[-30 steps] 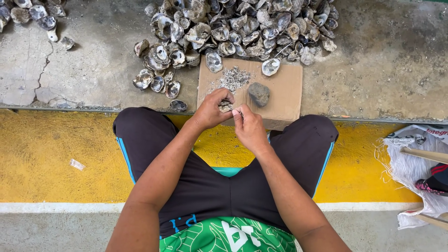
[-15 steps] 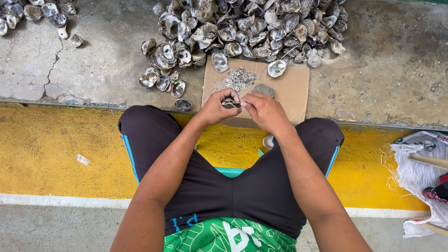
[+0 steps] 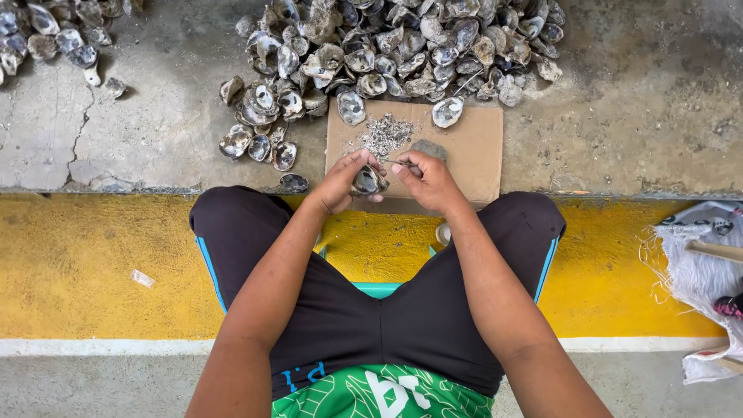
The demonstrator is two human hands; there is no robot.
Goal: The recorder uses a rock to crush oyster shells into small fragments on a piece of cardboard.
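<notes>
Centre of frame: left hand (image 3: 340, 186) cups a shell (image 3: 367, 180), fingers curled round it; right hand (image 3: 429, 179) pinches a thin pick (image 3: 398, 162) at its edge. Step in hand: likely cleaning or piercing the shell. Cardboard (image 3: 472, 151) above offers bare room; the shell heap (image 3: 402, 46) borders its upper edge.

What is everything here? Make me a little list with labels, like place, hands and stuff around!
place: cracked concrete floor beside a yellow painted strip
left hand: holds an oyster shell
right hand: pinches a thin metal tool against the shell
under the hands: cardboard sheet with a heap of shell chips and a grey stone
behind: big pile of oyster shells
far left: smaller shell pile
right edge: white sack
</notes>
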